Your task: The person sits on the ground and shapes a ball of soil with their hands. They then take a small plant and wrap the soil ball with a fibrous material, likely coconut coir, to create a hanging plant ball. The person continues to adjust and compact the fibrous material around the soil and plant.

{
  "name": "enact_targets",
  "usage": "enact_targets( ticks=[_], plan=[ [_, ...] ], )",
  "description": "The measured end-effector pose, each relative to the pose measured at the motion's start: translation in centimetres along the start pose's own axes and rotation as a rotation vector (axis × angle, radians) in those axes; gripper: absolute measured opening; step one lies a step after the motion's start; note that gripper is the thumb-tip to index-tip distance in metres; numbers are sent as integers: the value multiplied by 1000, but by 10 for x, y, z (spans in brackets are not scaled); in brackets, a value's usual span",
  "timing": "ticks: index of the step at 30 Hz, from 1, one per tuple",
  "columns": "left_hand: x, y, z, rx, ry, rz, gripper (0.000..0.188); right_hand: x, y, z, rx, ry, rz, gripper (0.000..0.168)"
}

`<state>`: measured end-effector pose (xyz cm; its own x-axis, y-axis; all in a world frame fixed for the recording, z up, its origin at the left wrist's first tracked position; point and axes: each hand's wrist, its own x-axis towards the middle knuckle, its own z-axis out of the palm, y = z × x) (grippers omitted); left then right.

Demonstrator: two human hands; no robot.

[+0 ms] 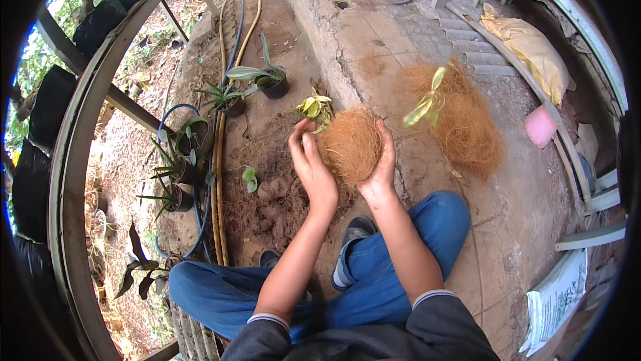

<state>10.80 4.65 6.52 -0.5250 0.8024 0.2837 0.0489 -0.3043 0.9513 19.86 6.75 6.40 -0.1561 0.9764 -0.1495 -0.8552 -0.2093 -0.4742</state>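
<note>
Between my two hands is a rounded ball of brown coconut fibre (352,145). My right hand (381,165) cups its right side and underside, fingers pointing up. My left hand (314,168) is at its left side with the fingers curved and slightly blurred; whether it presses on the fibre I cannot tell. Just beyond the ball is a yellow-green leafy cutting (314,105), partly hidden. To the right, another variegated cutting (429,105) lies by a loose heap of coconut fibre (468,130). Dark loose soil (270,200) is spread on the ground left of my hands.
Several potted plants, one in a black pot (275,88), stand at the left near long hoses (219,185). A concrete ledge (320,35) runs away ahead. At the right are a pink pot (541,126), a yellowish sack (531,48), a printed bag (556,301) and metal rails.
</note>
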Motion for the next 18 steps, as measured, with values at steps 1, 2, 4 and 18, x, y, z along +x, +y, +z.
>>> enact_targets(
  ticks=[1,2,4,18],
  plan=[
    [-5,5,-4,-90,-11,24,52,1,-1,-2,-8,-2,4,47],
    [-8,-7,-11,0,-104,240,55,1,-3,-5,-16,-4,8,48],
    [-10,-10,-9,179,-222,384,60,-3,-1,-3,-74,51,-23,49],
    [-9,-20,9,-538,-166,-468,55,-1,6,-6,-222,68,-261,38]
  ],
)
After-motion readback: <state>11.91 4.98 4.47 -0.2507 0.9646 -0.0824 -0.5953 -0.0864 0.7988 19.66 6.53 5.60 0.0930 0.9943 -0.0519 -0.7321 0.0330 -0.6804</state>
